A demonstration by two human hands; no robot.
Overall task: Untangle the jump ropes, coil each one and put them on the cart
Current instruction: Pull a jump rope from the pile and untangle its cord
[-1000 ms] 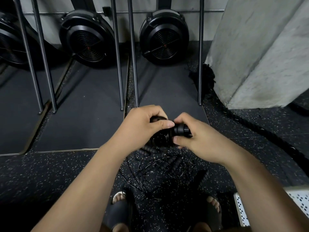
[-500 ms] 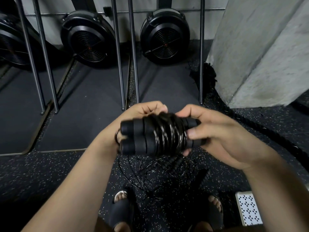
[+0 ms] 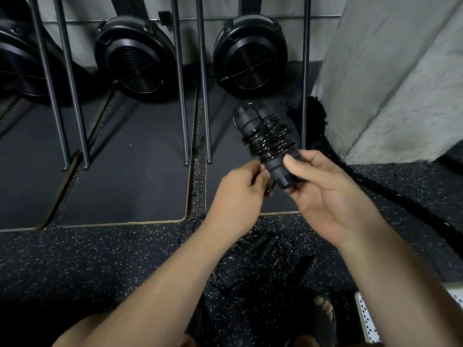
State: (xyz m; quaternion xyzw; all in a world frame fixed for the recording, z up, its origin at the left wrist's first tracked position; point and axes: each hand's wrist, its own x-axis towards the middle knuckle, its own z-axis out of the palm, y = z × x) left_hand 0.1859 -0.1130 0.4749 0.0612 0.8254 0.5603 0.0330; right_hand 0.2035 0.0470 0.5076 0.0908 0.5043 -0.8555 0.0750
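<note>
A coiled black jump rope (image 3: 265,136), its thin cable wound round its two ribbed handles, points up and away from me. My right hand (image 3: 323,189) grips the near end of the handles with thumb on top. My left hand (image 3: 240,189) sits just left of that end, fingers curled at the bundle's base; what it pinches is hidden. On the speckled floor below lies a tangle of more black jump ropes (image 3: 263,261) with several handles and loose cable loops. A corner of the white perforated cart (image 3: 363,319) shows at the lower right.
Dark floor mats (image 3: 125,171) hold rowing machines with black fan housings (image 3: 135,56) and upright metal rails (image 3: 180,96). A concrete pillar (image 3: 400,83) stands on the right, a thick black battle rope (image 3: 390,191) running along its base. My sandalled feet (image 3: 323,311) are below.
The wound bundle has turned from lying crosswise between both hands to pointing up and away. My left hand has shifted from its left end to the near end, beside my right hand.
</note>
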